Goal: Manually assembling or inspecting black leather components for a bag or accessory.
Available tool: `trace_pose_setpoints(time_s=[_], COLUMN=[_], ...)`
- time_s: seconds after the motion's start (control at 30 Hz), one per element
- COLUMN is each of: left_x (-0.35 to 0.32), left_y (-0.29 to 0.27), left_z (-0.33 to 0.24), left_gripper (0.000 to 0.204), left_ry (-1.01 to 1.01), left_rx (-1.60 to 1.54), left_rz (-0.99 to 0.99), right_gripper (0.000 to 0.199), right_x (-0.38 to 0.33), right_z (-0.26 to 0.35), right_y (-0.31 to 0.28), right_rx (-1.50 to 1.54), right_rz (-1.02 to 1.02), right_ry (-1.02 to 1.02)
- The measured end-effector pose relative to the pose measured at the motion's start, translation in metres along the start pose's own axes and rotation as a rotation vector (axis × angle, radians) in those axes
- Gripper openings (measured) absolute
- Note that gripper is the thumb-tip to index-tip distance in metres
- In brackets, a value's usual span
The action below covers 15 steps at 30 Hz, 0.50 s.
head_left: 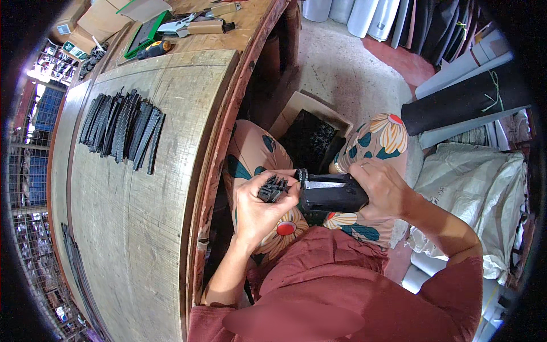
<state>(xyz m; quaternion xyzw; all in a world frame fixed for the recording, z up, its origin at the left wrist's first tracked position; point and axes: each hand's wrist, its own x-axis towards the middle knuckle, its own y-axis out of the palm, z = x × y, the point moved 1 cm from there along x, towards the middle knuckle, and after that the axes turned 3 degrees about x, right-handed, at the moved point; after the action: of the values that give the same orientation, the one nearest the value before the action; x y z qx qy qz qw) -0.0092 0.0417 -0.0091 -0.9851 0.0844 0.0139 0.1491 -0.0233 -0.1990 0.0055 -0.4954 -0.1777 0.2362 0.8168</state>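
Observation:
Over my lap, my left hand (259, 199) is closed round a bundle of short black strips (273, 188), their cut ends facing up. One ridged strip end (302, 174) sticks out by its thumb and fingertips. My right hand (380, 188) grips a black tool (333, 199) with two arms and a pale gap between them, which looks like shears; its kind is not fully clear. The tool's left end meets the strip end at my left fingertips. On the wooden table at the left lies a pile of similar black ridged strips (121, 125).
The table (142, 211) runs along my left, with long thin black strips (80, 273) near its far edge. Hand tools (182, 25) and a green tray (145, 34) lie at its back. Between my knees stands a box (307, 134) of black scraps. Rolls (461, 100) and a white sack (473, 194) are at right.

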Motion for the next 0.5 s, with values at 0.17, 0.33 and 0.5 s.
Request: trace_pose_setpoints(time_s=[0.17, 0.33, 0.5], left_x=[0.0015, 0.0025, 0.0027], left_y=[0.0017, 0.002, 0.0046], left_z=[0.0014, -0.0001, -0.0018], left_gripper=[0.009, 0.01, 0.006], left_ry=[0.118, 0.137, 0.044], left_rx=[0.073, 0.077, -0.034], left_rz=[-0.017, -0.027, -0.02], right_gripper=[0.041, 0.04, 0.038], right_x=[0.0011, 0.0025, 0.0039], right_z=[0.0003, 0.0004, -0.0022], right_y=[-0.0008, -0.0027, -0.001], right_rx=[0.0, -0.011, 0.03], right_rz=[0.001, -0.004, -0.018], right_ry=[-0.016, -0.015, -0.003])
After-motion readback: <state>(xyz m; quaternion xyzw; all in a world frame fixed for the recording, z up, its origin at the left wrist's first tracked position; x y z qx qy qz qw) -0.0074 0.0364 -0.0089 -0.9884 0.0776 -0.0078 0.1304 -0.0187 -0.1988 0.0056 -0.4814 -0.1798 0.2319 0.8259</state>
